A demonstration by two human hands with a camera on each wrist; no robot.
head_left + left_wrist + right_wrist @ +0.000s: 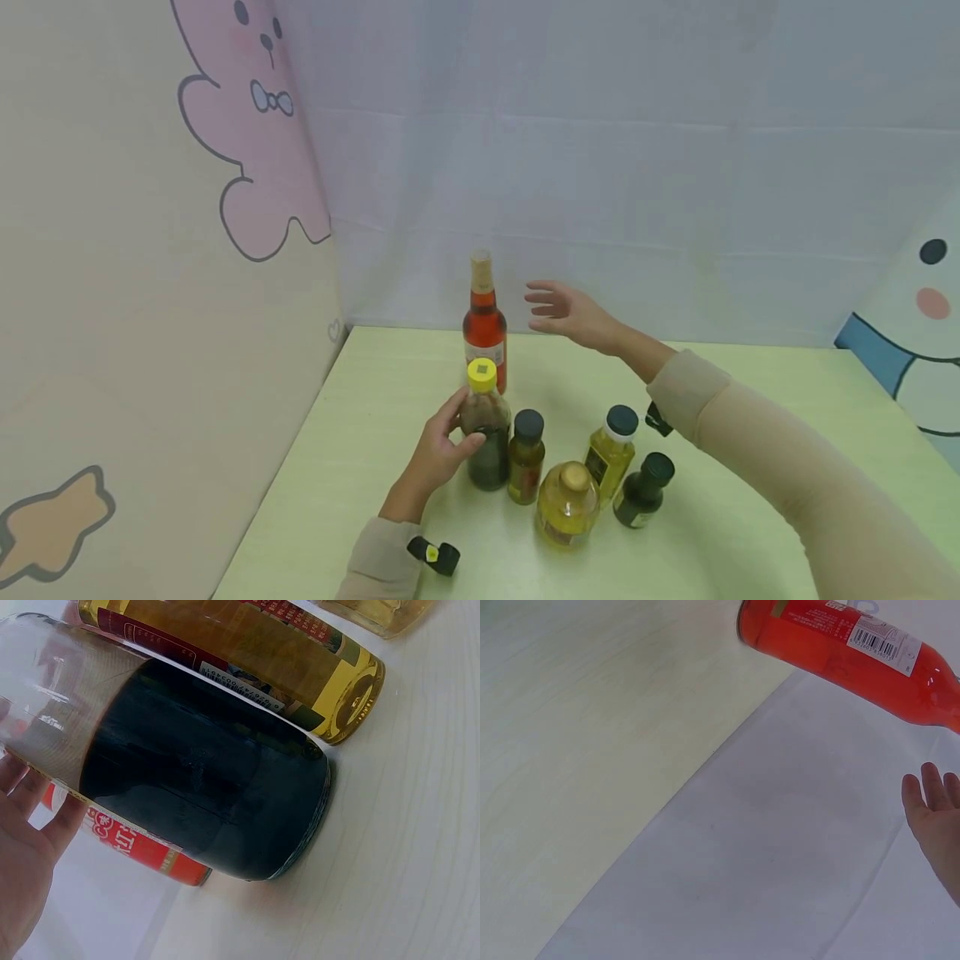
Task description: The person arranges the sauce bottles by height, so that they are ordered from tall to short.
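A bottle of dark liquid with a yellow cap (487, 457) stands on the table, seen close up in the left wrist view. My left hand (438, 450) holds it from the left side, thumb in front, the other fingers partly hidden behind the glass. Behind it stands a tall bottle of red liquid (484, 327) with a pale neck. To the right of that red bottle, my right hand (570, 317) hovers with fingers extended, apart from it and holding nothing. In the right wrist view the red bottle (840, 656) lies beyond the fingertips.
Close to the right of the dark bottle are a small black-capped bottle (527, 467), a round gold-capped oil bottle (567, 510), a yellow oil bottle (609, 458) and a small dark bottle (639, 497). White cloth (600, 183) hangs behind the table (750, 433).
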